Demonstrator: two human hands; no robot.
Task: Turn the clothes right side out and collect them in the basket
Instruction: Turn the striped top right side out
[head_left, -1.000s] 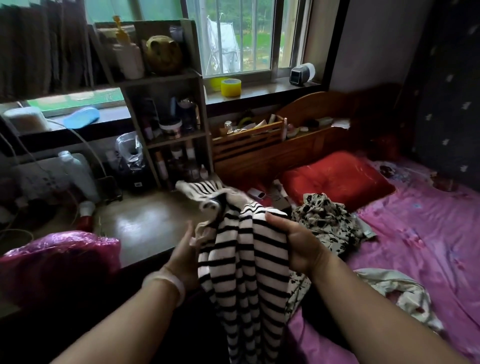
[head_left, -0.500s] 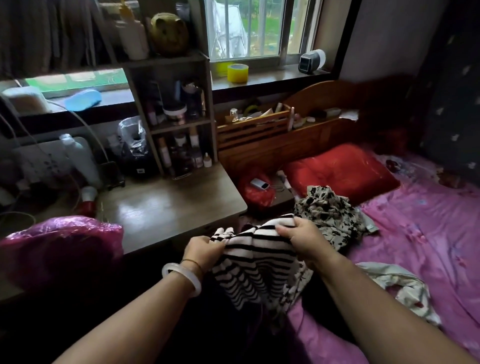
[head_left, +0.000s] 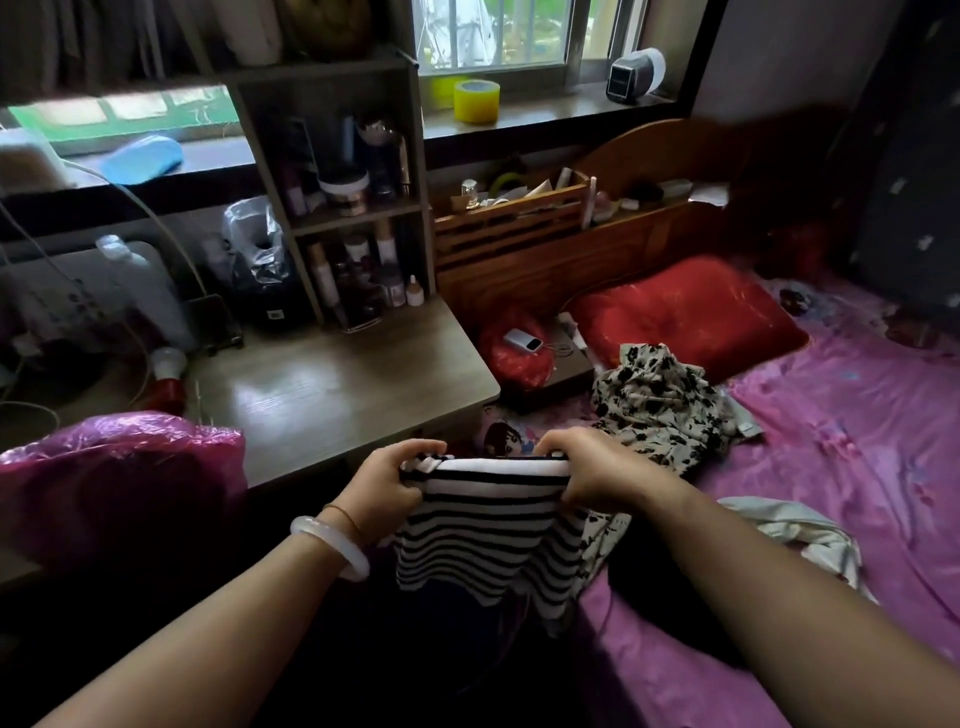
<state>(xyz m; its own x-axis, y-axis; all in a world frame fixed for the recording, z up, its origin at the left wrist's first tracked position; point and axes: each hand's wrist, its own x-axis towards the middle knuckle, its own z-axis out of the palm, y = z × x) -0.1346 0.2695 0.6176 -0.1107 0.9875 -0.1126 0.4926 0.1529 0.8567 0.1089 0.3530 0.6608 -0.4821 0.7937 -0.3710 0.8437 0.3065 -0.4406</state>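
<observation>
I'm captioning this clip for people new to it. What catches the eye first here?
The striped top at bottom centre, held taut by its upper edge between the left hand and right hand. Beyond it, a red pillow lies on the bed's pink sheet, with a floral garment crumpled just nearer the camera.

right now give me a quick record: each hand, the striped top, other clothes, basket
left hand: grips the upper edge of the striped top
right hand: grips the same edge, other end
striped top: hangs spread between the hands
other clothes: floral garment and pale garment lie on the pink sheet
basket: not plainly in view
</observation>
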